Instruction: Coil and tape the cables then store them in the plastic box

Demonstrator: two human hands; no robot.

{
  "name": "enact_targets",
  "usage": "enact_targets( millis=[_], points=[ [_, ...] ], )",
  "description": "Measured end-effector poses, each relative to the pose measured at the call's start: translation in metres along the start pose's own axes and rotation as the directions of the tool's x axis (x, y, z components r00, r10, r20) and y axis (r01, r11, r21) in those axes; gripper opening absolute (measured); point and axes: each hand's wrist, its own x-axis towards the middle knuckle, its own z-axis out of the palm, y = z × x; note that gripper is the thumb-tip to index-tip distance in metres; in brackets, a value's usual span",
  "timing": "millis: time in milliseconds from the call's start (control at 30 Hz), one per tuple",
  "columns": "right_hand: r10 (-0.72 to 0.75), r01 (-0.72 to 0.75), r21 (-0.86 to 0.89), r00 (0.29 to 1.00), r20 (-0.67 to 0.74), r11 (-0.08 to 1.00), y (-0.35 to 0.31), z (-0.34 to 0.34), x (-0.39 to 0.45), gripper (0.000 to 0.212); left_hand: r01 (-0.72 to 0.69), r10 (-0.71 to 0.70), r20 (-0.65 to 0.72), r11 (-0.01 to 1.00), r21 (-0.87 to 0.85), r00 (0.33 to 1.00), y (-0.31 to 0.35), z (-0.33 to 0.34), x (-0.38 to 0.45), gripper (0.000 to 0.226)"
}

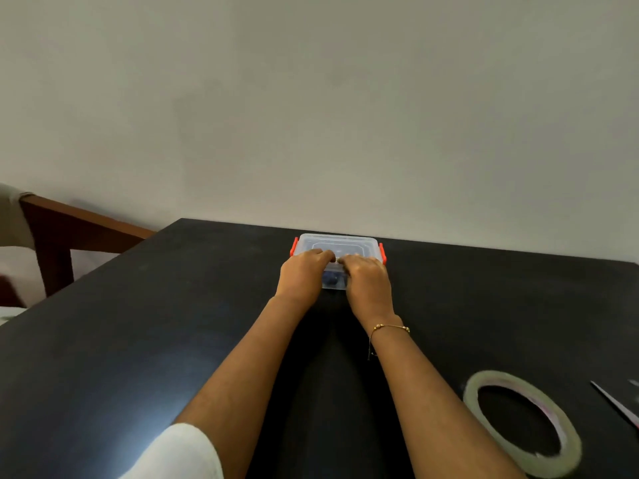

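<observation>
A clear plastic box [340,244] with red side latches [294,247] stands at the far edge of the black table [138,340], with its lid on. My left hand [302,274] and my right hand [366,278] both rest on the near half of the lid, fingertips meeting at its middle and pressing down. Something dark blue [332,279] shows through the box's front wall between my hands. The rest of the box's contents is hidden.
A large roll of clear tape [570,444] lies flat at the near right of the table. Scissor blades [619,406] poke in from the right edge. A wooden chair [52,233] stands to the left of the table, and a plain wall rises behind.
</observation>
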Motion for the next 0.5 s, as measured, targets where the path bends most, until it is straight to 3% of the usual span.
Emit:
enact_targets(
  millis=[167, 267, 400, 500],
  points=[
    [0.036, -0.036, 0.012, 0.999, 0.019, 0.999, 0.016, 0.015, 0.022, 0.020, 0.018, -0.018, -0.001, 1.000, 0.024, 1.000, -0.002, 0.008, 0.028, 0.029],
    [0.091, -0.092, 0.005, 0.990, 0.109, 0.996, 0.017, 0.013, 0.026, 0.023, 0.024, -0.026, 0.067, 0.999, 0.038, 0.997, 0.000, 0.009, 0.032, 0.033],
    [0.105, -0.097, -0.040, 0.926, 0.361, 0.994, 0.012, -0.003, 0.029, 0.051, -0.005, -0.005, 0.193, 0.999, 0.054, 0.981, 0.005, 0.002, 0.026, 0.052],
    [0.140, -0.067, -0.193, 0.907, 0.396, 0.979, 0.007, -0.028, 0.031, 0.068, -0.051, 0.026, 0.142, 0.982, 0.180, 0.990, 0.019, -0.017, 0.022, 0.066]
  ],
)
